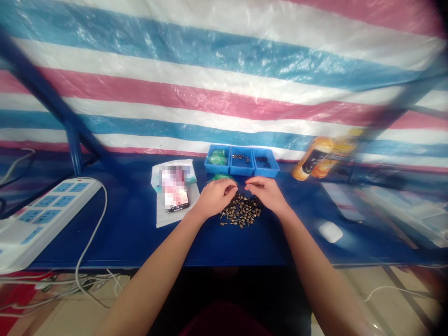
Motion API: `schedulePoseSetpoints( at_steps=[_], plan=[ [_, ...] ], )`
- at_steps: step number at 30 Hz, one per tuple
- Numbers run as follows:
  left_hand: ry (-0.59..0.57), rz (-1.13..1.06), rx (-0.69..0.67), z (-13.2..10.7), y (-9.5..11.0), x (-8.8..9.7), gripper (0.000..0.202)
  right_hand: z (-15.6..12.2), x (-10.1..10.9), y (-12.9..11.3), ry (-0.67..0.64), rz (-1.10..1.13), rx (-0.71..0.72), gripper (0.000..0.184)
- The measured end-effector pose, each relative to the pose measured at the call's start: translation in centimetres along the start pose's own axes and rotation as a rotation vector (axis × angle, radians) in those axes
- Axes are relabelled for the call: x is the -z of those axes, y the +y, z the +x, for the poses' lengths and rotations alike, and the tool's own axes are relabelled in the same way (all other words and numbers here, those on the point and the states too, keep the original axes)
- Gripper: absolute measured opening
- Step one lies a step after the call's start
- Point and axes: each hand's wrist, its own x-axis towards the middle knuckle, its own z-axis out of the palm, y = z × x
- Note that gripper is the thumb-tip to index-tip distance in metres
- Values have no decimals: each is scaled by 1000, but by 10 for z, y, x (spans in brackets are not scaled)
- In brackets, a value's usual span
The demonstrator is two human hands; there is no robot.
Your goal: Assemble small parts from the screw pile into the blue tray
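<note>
A loose pile of small dark-and-brass metal parts (242,212), screw-like in shape, lies on the blue table. Over its far left side is my left hand (217,195), its fingers curled and pinched together. My right hand (265,190) hovers at the far right side of the pile, thumb and forefinger also brought together. Whatever the fingertips hold is too small to make out. Just beyond the hands stand three joined blue bins: the left bin (207,163) holds a green bag (217,157), the middle bin (241,171) small metal parts, the right bin (271,172) small dark pieces.
A phone (179,205) rests on white paper (164,219) to the left. Further left lies a power strip (52,205) with a trailing white cable (91,238). On the right are orange drink bottles (313,158), a white earbud-type case (331,232) and a flat pale item (341,200).
</note>
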Motion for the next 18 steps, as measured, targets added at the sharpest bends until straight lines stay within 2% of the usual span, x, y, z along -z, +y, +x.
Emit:
schedulePoseSetpoints(
  at_steps=[5,8,13,18],
  plan=[
    [10,-29,-26,0,2,1,21,-2,-10,-2,-97,119,42,27],
    [10,-50,-62,0,4,2,22,-3,-12,-3,-129,52,108,24],
    [16,-80,-96,-1,4,2,23,-3,-12,-2,-84,-84,244,20],
    [-1,-92,-119,-1,4,2,19,-4,-14,-3,-140,-39,173,23]
  ],
)
